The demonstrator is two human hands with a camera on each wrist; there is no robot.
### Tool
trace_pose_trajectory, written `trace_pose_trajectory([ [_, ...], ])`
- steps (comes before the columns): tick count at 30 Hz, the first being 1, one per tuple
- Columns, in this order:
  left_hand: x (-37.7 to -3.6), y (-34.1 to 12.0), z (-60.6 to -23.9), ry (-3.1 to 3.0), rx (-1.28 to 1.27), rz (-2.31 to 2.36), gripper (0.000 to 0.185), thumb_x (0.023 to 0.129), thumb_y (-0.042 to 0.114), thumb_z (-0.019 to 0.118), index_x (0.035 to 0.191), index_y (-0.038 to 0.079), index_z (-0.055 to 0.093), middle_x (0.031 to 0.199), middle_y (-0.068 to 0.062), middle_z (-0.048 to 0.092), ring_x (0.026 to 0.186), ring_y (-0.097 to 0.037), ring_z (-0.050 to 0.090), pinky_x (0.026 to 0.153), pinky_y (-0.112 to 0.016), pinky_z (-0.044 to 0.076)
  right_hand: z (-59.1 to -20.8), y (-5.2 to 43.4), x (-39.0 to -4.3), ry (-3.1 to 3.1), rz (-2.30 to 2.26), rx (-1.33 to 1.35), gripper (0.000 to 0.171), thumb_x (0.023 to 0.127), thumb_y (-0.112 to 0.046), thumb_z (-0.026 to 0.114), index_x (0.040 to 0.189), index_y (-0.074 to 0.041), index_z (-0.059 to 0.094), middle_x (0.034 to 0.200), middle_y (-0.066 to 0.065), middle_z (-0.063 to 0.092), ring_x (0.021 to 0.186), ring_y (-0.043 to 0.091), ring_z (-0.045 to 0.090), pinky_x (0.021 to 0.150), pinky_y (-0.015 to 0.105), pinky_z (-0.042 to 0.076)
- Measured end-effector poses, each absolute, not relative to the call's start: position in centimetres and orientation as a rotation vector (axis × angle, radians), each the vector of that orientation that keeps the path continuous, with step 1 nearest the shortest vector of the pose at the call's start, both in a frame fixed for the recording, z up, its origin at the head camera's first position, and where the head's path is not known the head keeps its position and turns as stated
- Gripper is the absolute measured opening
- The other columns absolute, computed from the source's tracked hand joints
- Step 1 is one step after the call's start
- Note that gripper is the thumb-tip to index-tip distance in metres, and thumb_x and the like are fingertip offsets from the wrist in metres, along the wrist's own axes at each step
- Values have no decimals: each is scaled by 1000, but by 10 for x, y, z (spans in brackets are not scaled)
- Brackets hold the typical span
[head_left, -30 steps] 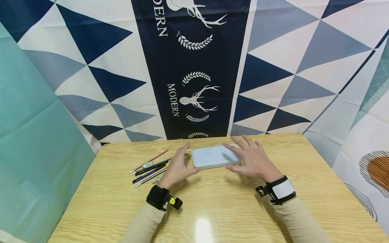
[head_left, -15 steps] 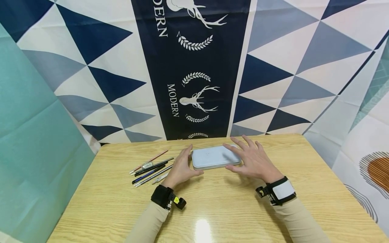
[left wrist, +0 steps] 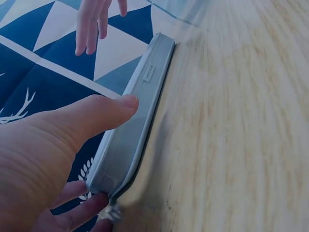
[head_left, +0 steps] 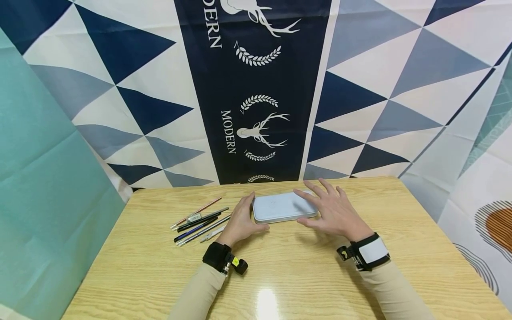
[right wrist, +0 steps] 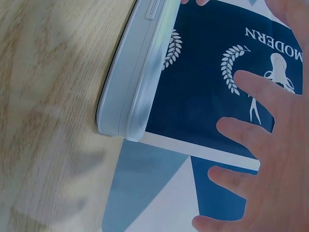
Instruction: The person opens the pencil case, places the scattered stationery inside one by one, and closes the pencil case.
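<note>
A pale blue, flat pencil case [head_left: 282,208] lies closed near the back of the table, with a small clasp on its front side [left wrist: 149,73]. My left hand [head_left: 242,223] is at its left end, thumb along the front and fingers around the end. In the left wrist view the fingers are against the corner; whether the thumb presses the side I cannot tell. Over the right end hovers my right hand [head_left: 335,211], fingers spread, casting a shadow on the lid. The right wrist view shows those fingers apart from the case [right wrist: 130,82].
Left of the left hand lie a red pencil [head_left: 206,205], a small eraser [head_left: 194,217], black pens [head_left: 200,222], a blue pen [head_left: 196,229] and a slim white-and-metal tool [head_left: 213,234]. A patterned cloth [head_left: 260,89] hangs behind the wooden table [head_left: 300,275].
My left hand has moved slightly right, up to the left end of the pencil case, uncovering more of the pens. The right hand and the case have stayed in place.
</note>
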State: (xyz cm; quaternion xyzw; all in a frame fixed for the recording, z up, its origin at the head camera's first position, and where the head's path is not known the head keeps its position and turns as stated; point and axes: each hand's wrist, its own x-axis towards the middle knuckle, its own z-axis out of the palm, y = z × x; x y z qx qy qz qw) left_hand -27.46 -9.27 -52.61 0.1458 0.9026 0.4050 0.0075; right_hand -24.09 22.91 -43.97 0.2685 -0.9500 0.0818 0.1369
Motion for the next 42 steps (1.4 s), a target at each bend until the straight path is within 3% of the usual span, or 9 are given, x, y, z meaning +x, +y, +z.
trace_pose_trajectory([
  [9,-259,-88,-496,2791,459,1317,116,83,28,100,174,-2,34,176,-29,44,164,-50,44,133,-67,41,-439,229,-242,-2753,211,778,80,96,-68,74,166,-34,57,177,13,50,160,57,46,113,90,43],
  [25,-266,-82,-499,2845,456,1286,106,87,26,100,169,-7,41,168,-30,54,155,-49,53,129,-63,46,-437,229,-244,-2734,175,788,81,95,-67,74,167,-32,57,175,16,51,159,58,47,113,89,45],
  [35,-267,-82,-499,2866,437,1238,102,87,26,100,167,-7,45,148,-27,66,130,-40,64,115,-58,55,-438,226,-243,-2750,174,783,82,96,-67,73,167,-32,55,177,16,50,160,57,47,114,88,44],
  [42,-264,-83,-500,2852,413,1237,101,87,26,100,166,-7,47,148,-27,67,131,-40,65,115,-57,56,-441,222,-240,-2771,194,780,82,95,-67,74,167,-32,55,176,15,51,159,56,48,116,88,44],
])
